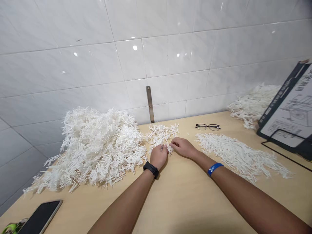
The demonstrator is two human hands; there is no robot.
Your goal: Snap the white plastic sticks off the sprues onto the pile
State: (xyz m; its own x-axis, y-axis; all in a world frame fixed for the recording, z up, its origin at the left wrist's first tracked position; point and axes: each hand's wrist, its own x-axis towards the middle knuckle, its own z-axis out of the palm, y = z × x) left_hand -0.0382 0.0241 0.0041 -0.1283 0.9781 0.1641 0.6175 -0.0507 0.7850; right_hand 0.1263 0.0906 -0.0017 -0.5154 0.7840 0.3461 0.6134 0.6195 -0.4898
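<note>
My left hand, with a black watch at its wrist, is closed on a few thin white strands that poke out between thumb and fingers. Just to its right, my right hand has its fingertips pinched together at the ends of white strands; a blue band circles that forearm. Behind both hands spreads a small loose pile of white strands. A large, tangled heap of white strands rises on the left. To the right lies a flatter pile of strands, mostly lined up.
Folded-arm glasses rest near the wall. A phone and a green item lie at the front left. On the right stand a printed box and another strand heap. A metal bracket is on the tiled wall.
</note>
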